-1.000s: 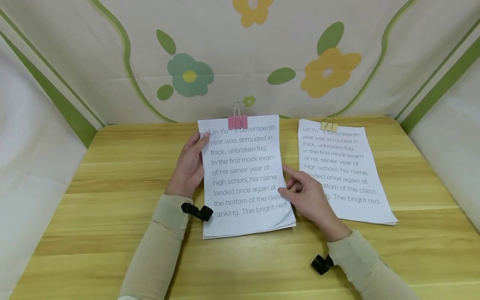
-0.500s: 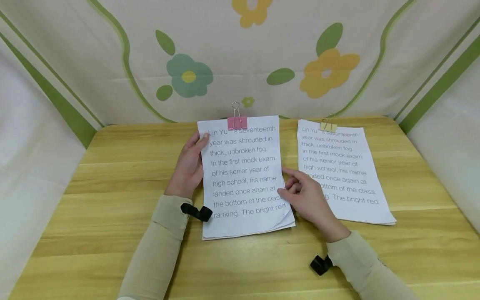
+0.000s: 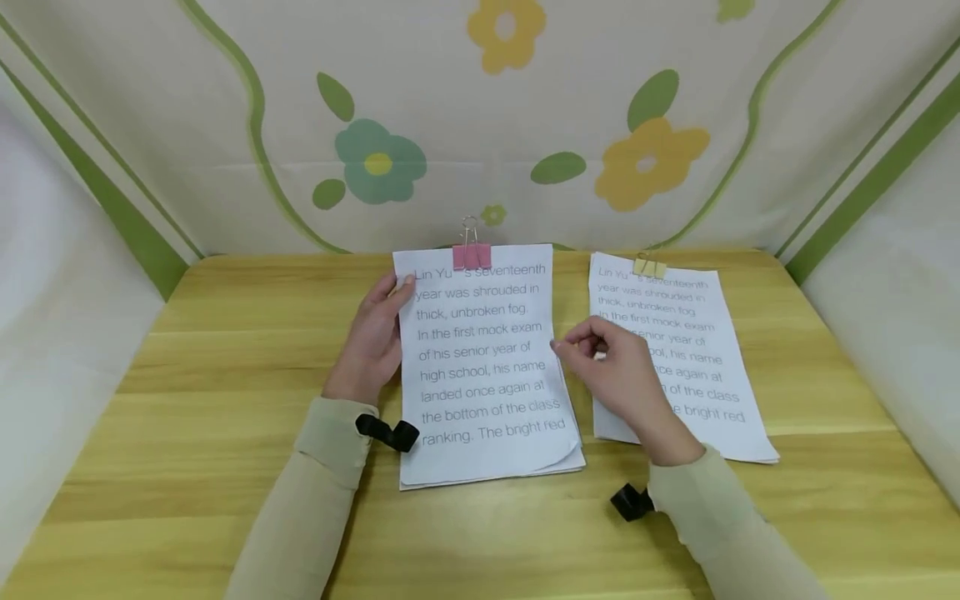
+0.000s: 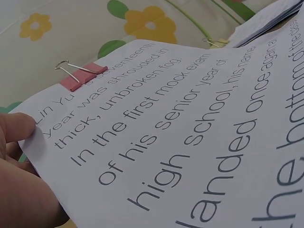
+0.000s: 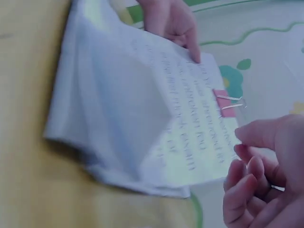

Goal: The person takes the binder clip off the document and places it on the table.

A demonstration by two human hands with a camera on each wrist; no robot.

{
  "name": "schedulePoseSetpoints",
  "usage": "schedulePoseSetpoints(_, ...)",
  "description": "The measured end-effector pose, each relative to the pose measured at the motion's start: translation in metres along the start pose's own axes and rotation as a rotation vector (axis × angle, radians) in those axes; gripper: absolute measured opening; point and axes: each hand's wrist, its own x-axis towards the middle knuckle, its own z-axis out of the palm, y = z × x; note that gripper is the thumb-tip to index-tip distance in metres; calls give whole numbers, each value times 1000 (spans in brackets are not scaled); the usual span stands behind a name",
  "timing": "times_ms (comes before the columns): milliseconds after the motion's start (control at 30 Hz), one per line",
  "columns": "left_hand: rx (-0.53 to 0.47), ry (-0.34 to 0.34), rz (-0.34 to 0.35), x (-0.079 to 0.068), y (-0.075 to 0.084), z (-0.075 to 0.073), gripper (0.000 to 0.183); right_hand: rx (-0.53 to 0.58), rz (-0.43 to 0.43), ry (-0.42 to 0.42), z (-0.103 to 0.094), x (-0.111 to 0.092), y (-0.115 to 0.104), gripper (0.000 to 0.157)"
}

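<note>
My left hand [image 3: 367, 342] grips the left edge of a clipped stack of printed paper [image 3: 480, 367], thumb on the front near the upper corner and fingers behind. A pink binder clip [image 3: 472, 257] with upright wire handles sits on its top edge. In the left wrist view the left thumb [image 4: 19, 126] presses the sheet. My right hand [image 3: 618, 375] is at the stack's right edge, fingers curled, thumb and forefinger tips close together. The right wrist view shows no sheet between these fingertips [image 5: 244, 135]. At the stack's lower right, a sheet corner curls up.
To the right, a second stack of printed paper [image 3: 701, 433] lies on the wooden table [image 3: 187, 467], partly behind my right hand. A yellow binder clip [image 3: 649, 267] holds its top edge. A flower-patterned cloth [image 3: 450, 100] hangs at the table's back edge.
My right hand has moved up along the stack's right edge, and its thumb and forefinger have come together. The left hand keeps its grip. The head view has shifted slightly.
</note>
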Motion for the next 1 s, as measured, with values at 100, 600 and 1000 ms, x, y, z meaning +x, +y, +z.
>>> schedulePoseSetpoints(100,22,-4,8,0,3,1,40,9,-81,-13,0,25,-21,14)
schedulePoseSetpoints(600,20,-11,18,-5,0,5,38,-141,-126,-189,18,140,-81,72)
schedulePoseSetpoints(1000,35,2,19,-2,1,6,37,-63,-94,-361,22,149,-95,79)
